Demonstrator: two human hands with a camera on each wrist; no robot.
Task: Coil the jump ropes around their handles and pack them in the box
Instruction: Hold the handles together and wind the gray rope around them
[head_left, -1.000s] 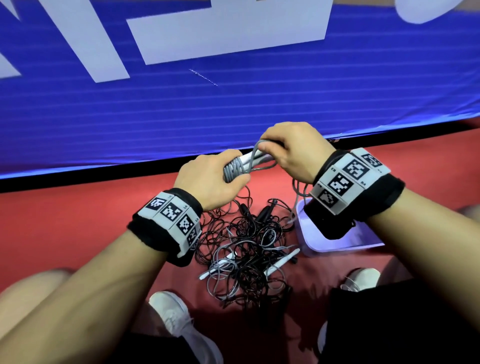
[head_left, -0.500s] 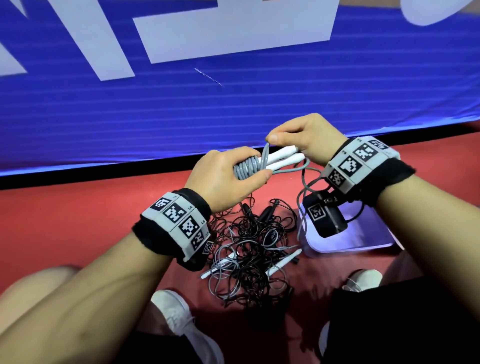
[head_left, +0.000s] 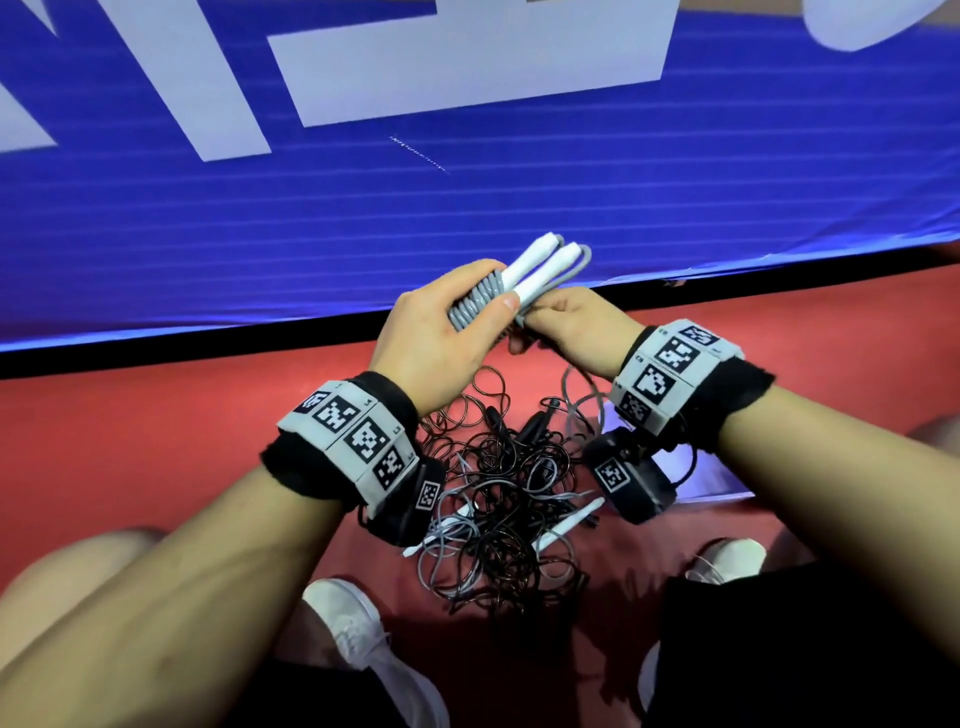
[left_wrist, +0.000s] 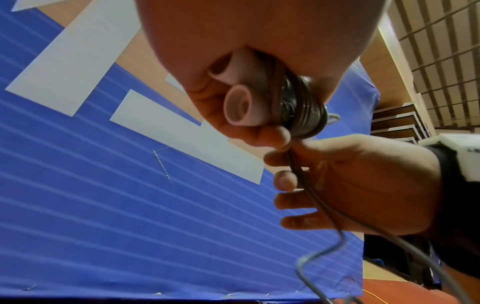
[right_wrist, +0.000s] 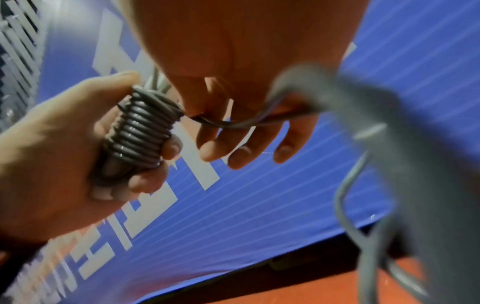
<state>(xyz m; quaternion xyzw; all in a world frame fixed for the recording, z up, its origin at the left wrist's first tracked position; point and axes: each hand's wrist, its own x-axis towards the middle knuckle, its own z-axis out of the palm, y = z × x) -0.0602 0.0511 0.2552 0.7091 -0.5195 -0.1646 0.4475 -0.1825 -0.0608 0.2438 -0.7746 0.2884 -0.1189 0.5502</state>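
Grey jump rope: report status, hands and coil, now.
Left hand grips the white handles, grey coil wound round them. Right hand pinches the loose grey rope, tail still unwound. Tangled rope pile waits on the floor; box mostly hidden.

Each bare forearm wore a black wristband (head_left: 744, 387) wrapped with grey blocks printed in black-and-white square codes. White sneakers (head_left: 363, 631) and dark shorts (head_left: 779, 649) showed below.

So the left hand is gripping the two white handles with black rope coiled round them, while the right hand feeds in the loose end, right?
Nearly. The rope coiled round the white handles is grey, not black, as the head view shows; the black ropes lie in the tangle on the floor. The rest stands: the left hand grips the bundle and the right hand feeds the loose end.
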